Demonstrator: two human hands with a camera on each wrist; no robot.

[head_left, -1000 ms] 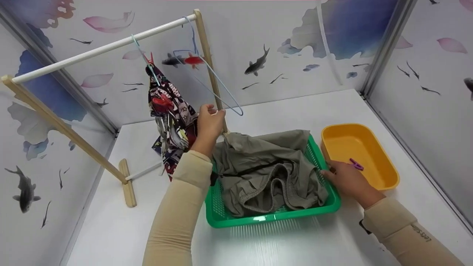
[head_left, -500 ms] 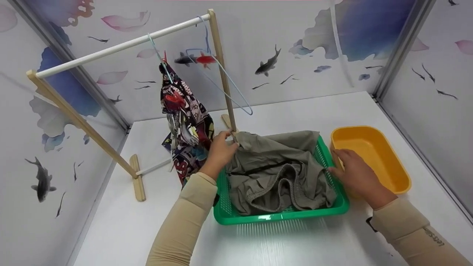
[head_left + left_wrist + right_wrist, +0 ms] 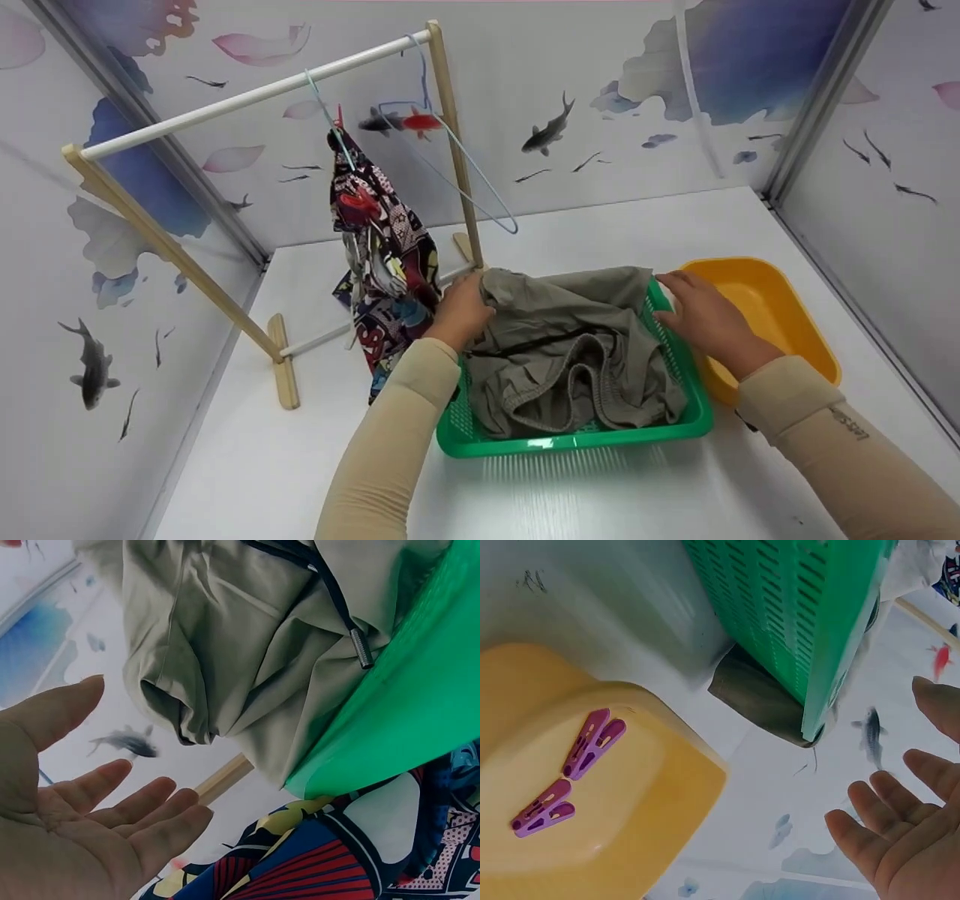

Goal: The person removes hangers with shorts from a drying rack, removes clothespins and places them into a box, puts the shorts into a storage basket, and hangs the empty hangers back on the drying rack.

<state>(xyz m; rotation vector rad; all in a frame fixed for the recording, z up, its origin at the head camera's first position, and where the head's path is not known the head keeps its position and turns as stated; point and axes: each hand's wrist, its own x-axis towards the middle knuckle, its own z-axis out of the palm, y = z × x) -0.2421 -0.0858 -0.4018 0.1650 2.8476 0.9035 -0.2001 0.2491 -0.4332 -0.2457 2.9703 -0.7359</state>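
Note:
Grey-olive drawstring pants [image 3: 555,322] with a gathered waistband lie in the green basket [image 3: 577,442], part of them over its back edge. In the left wrist view a dark cord [image 3: 334,596] with a metal tip hangs from the pants. My left hand [image 3: 463,309] is by the basket's back left corner, and its fingers look spread apart from the cloth in the left wrist view. At the back right corner is my right hand [image 3: 705,315], fingers extended beside the basket, with nothing in it. In the right wrist view a fold of cloth pokes out below the basket rim.
A wooden rack with a white bar [image 3: 255,97] stands left, holding a patterned garment [image 3: 386,270] on a hanger and a bare blue hanger [image 3: 480,172]. Right of the basket sits a yellow basin [image 3: 780,307] with two purple clothespins [image 3: 592,742]. Printed walls enclose the table.
My left hand has come down from beside the rack post to the basket's back left corner. My right hand has shifted up along the basket's right side to the back corner.

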